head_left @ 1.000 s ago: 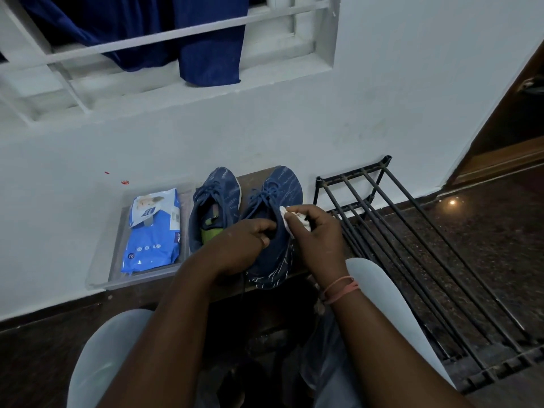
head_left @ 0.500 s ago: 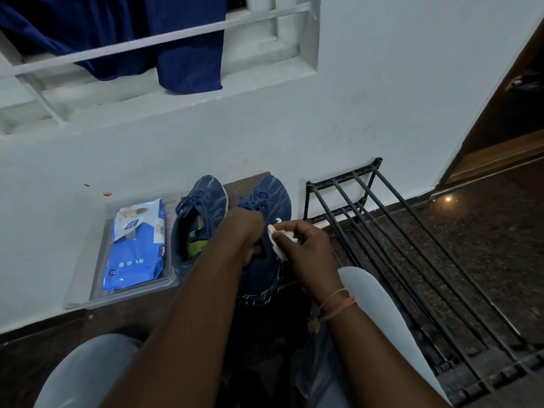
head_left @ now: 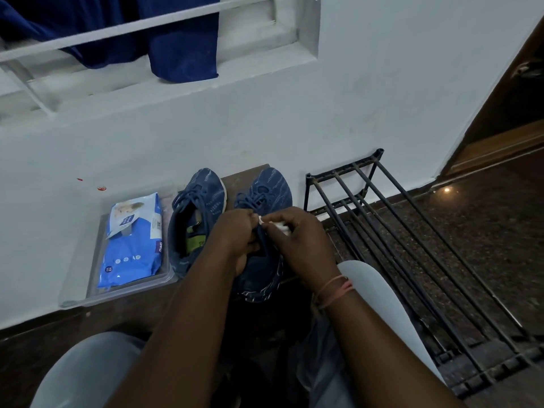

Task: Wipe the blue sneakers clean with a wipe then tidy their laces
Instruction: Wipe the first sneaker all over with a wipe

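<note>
So my left hand (head_left: 238,231) grips the tongue area of the right-side blue sneaker (head_left: 265,260) while my right hand (head_left: 300,240) pinches a white wipe (head_left: 275,225) against it – the other sneaker (head_left: 195,213) sits just beside. The wipes pack (head_left: 132,242) lies in a clear tray (head_left: 117,295), and a black metal rack (head_left: 412,260) stands off to the right.

- Left hand (head_left: 238,237) sits mid-frame, fingers curled, gripping the shoe.
- Right hand (head_left: 297,240) just beside it, fingers pinching a wipe.
- Both forearms rise from the bottom edge, converging.
</note>
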